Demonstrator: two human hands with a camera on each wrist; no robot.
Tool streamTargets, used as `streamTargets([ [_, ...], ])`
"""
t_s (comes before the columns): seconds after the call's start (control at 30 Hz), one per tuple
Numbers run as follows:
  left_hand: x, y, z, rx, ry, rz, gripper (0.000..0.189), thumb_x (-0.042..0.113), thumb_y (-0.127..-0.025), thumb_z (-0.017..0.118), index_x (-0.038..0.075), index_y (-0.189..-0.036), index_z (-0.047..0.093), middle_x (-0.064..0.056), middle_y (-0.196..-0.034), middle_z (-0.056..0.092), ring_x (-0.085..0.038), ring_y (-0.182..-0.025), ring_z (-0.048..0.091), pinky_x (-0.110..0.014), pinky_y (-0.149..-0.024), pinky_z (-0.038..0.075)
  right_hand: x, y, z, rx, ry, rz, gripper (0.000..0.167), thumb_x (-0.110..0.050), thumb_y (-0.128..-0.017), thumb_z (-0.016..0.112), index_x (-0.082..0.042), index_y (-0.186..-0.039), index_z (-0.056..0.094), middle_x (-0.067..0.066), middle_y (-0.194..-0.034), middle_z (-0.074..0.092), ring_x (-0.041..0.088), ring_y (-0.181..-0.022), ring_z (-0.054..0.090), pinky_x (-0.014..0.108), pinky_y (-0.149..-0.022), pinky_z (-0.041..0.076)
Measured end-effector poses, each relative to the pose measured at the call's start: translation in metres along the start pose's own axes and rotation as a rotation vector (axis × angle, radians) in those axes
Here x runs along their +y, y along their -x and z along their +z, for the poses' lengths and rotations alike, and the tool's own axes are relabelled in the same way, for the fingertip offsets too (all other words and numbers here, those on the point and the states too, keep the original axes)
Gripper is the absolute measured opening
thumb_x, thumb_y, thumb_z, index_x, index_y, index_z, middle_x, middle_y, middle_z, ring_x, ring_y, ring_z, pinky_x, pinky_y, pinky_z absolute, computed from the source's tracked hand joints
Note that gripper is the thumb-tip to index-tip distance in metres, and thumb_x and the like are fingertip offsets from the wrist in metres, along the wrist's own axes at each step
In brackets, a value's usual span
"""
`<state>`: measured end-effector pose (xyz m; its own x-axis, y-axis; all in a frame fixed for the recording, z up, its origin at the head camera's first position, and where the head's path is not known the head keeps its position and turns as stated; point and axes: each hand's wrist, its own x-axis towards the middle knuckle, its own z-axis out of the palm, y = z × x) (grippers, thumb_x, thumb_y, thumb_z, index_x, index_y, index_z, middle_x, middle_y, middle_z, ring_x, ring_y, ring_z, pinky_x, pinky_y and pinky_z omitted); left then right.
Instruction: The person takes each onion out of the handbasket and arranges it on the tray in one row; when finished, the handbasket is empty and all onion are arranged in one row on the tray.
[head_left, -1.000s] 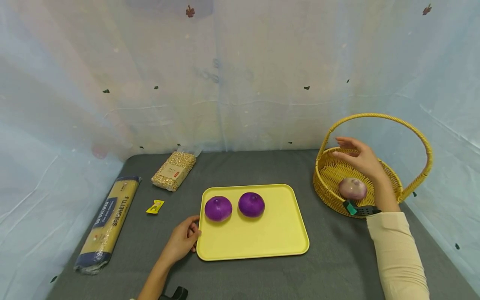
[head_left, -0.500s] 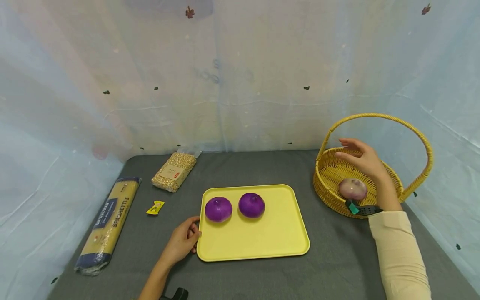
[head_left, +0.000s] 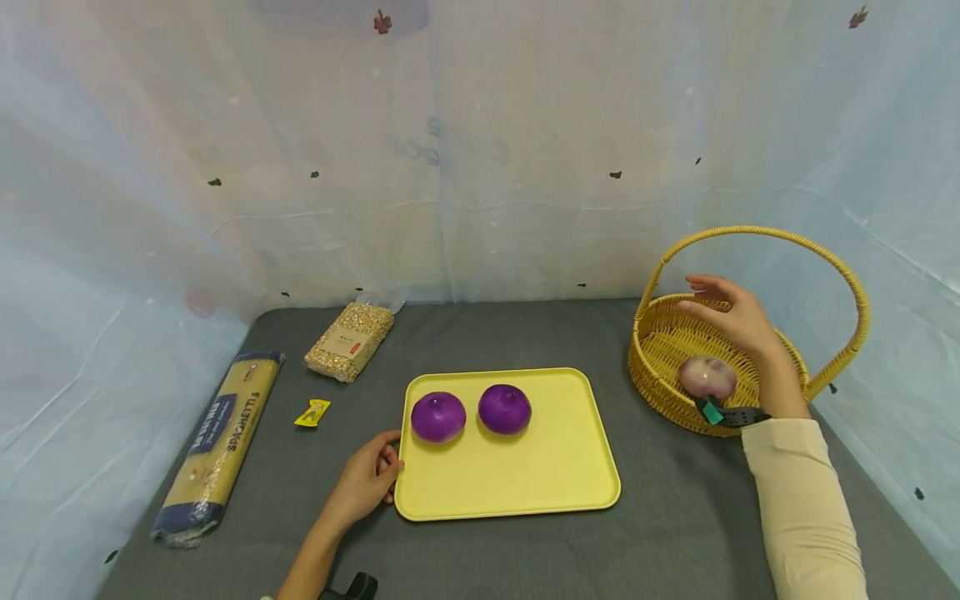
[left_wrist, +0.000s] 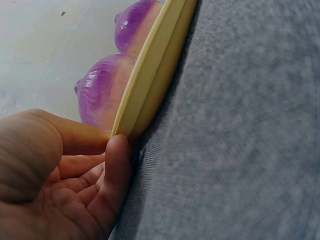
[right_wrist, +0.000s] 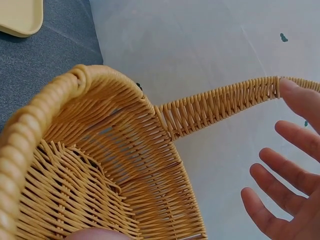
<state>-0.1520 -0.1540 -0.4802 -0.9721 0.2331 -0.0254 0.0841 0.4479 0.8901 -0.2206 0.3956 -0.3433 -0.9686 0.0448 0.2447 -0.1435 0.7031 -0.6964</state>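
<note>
My left hand (head_left: 365, 481) pinches the left rim of a yellow tray (head_left: 547, 467); in the left wrist view its thumb and a finger (left_wrist: 118, 155) meet at the rim. Two purple onions (head_left: 438, 417) sit side by side on the tray's far left part. My right hand (head_left: 731, 315) hovers over a yellow wicker basket (head_left: 651, 379), below its arched handle (head_left: 757, 232), with fingers spread and holding nothing. A paler pinkish onion (head_left: 706, 377) lies in the basket, partly behind the wrist strap.
A spaghetti pack (head_left: 217, 450) lies along the left side of the grey table (head_left: 480, 554). Beside it are a bag of yellowish kernels (head_left: 349, 342) and a small yellow wrapped packet (head_left: 312, 412). A pale curtain (head_left: 480, 167) hangs behind the table.
Over the basket, my right hand has drifted slightly to the right. My left hand, the tray and the onions stay where they were.
</note>
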Motion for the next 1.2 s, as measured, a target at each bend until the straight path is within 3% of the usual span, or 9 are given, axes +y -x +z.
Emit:
streamTargets([
  [0.1,0.0,0.0,0.0,-0.004,0.0,0.007,0.042,-0.004,-0.086,0.06,-0.005,-0.126,0.049,-0.006,-0.077,0.05,-0.015,-0.047,0.049,-0.028,-0.04,0.048,0.003,-0.001,0.0,0.002,0.011,-0.002,0.051,-0.034,-0.089,0.062,-0.017,-0.136,0.048,0.01,-0.129,0.049,0.022,-0.113,0.049,0.008,-0.073,0.04],
  [0.27,0.0,-0.001,0.0,-0.007,0.0,0.012,0.042,-0.004,-0.086,0.06,-0.005,-0.126,0.048,-0.006,-0.076,0.051,-0.015,-0.047,0.049,-0.028,-0.04,0.048,0.008,-0.002,-0.001,0.01,0.019,-0.011,0.05,-0.032,-0.089,0.062,-0.016,-0.134,0.049,0.009,-0.128,0.05,-0.004,-0.102,0.046,0.009,-0.073,0.04],
  [0.33,0.0,-0.001,0.0,-0.007,0.002,0.014,0.042,-0.004,-0.086,0.06,-0.005,-0.126,0.049,-0.006,-0.076,0.051,-0.015,-0.047,0.05,-0.028,-0.04,0.048,0.01,-0.003,-0.001,0.012,0.021,-0.012,0.049,-0.031,-0.09,0.062,-0.015,-0.134,0.05,0.009,-0.127,0.051,-0.008,-0.1,0.044,0.009,-0.073,0.039],
  [0.57,0.0,-0.001,0.0,-0.015,0.003,0.024,0.042,-0.004,-0.086,0.059,-0.006,-0.126,0.048,-0.007,-0.077,0.051,-0.014,-0.047,0.05,-0.028,-0.041,0.048,0.016,-0.003,-0.003,0.003,0.024,0.037,0.05,-0.034,-0.09,0.06,-0.015,-0.135,0.048,0.009,-0.127,0.05,0.006,-0.105,0.048,0.014,-0.076,0.039],
  [0.8,-0.001,0.0,0.0,-0.013,0.006,0.029,0.041,-0.004,-0.087,0.059,-0.005,-0.126,0.048,-0.008,-0.077,0.051,-0.014,-0.047,0.05,-0.028,-0.041,0.048,-0.004,0.005,-0.007,-0.014,-0.012,0.073,0.052,-0.031,-0.092,0.059,-0.004,-0.135,0.046,0.023,-0.128,0.048,-0.009,-0.094,0.043,0.012,-0.074,0.038],
  [0.97,-0.001,-0.001,-0.001,-0.017,0.012,0.033,0.041,-0.003,-0.087,0.059,-0.005,-0.126,0.048,-0.008,-0.077,0.051,-0.014,-0.047,0.05,-0.028,-0.04,0.048,0.019,-0.002,-0.007,-0.012,0.008,0.091,0.054,-0.035,-0.092,0.057,-0.009,-0.137,0.044,0.019,-0.131,0.047,-0.008,-0.097,0.042,0.016,-0.078,0.038],
  [1.2,-0.003,0.0,-0.001,-0.017,0.008,0.042,0.041,-0.003,-0.087,0.06,-0.006,-0.126,0.048,-0.008,-0.077,0.051,-0.014,-0.046,0.049,-0.028,-0.04,0.048,0.025,-0.001,-0.006,-0.008,0.01,0.094,0.054,-0.037,-0.092,0.057,-0.01,-0.137,0.045,0.017,-0.129,0.046,-0.009,-0.095,0.043,0.012,-0.074,0.039],
])
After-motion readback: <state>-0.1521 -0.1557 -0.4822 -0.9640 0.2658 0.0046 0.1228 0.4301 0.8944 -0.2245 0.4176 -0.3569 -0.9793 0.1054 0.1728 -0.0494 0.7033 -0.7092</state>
